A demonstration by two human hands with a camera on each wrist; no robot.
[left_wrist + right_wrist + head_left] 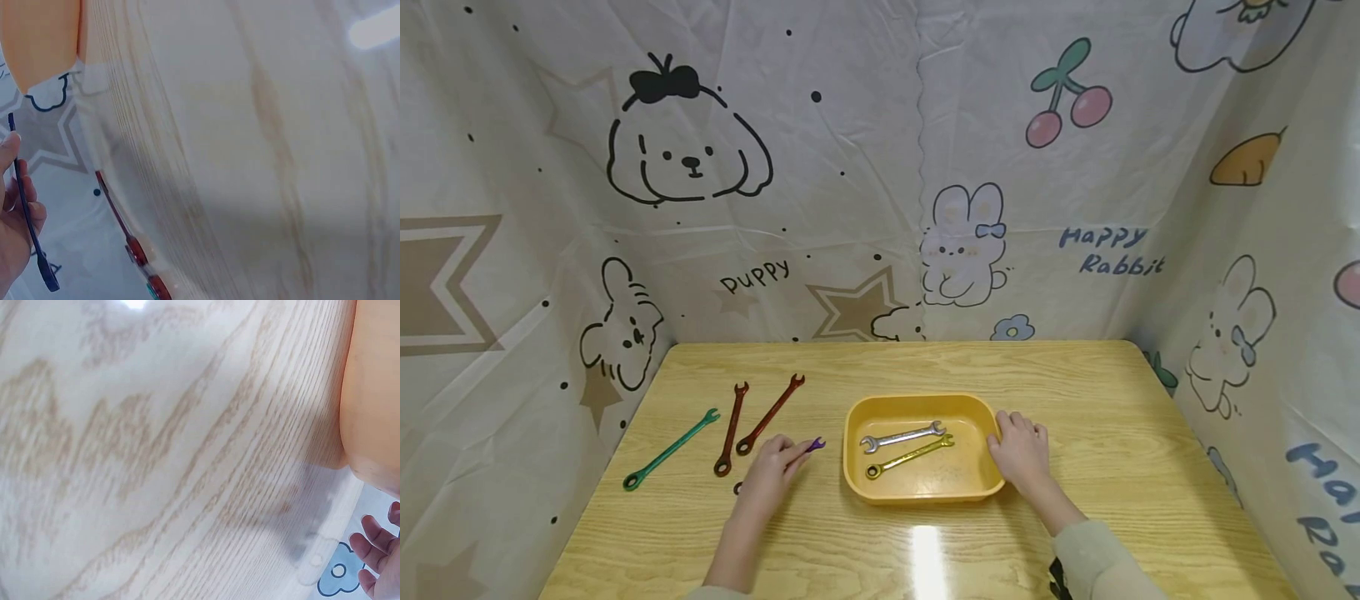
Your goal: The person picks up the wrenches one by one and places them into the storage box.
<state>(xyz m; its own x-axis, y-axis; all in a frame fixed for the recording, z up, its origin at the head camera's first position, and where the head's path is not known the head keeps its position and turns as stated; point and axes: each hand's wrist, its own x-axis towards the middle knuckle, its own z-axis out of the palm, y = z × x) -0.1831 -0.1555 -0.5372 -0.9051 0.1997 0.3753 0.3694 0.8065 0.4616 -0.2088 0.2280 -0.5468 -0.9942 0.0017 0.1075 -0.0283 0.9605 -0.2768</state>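
Note:
My left hand (767,475) pinches a purple wrench (816,445) left of the yellow tub (925,498). Its open end points toward the tub; fingers cover its middle. In the left wrist view the same wrench (26,209) looks dark, its ring end hanging below the fingers. Inside the tub lie a silver wrench (902,437) and a gold wrench (912,457), side by side. My right hand (1021,448) holds the tub's right rim, thumb over the edge. The right wrist view shows the fingers (378,534) loosely bent beside the tub wall (375,394).
Two red wrenches (732,429) (771,414) lie on the table beyond my left hand. Farther left is a green wrench (672,450). A printed cloth (850,167) hangs behind the wooden table (1075,375) and along both sides.

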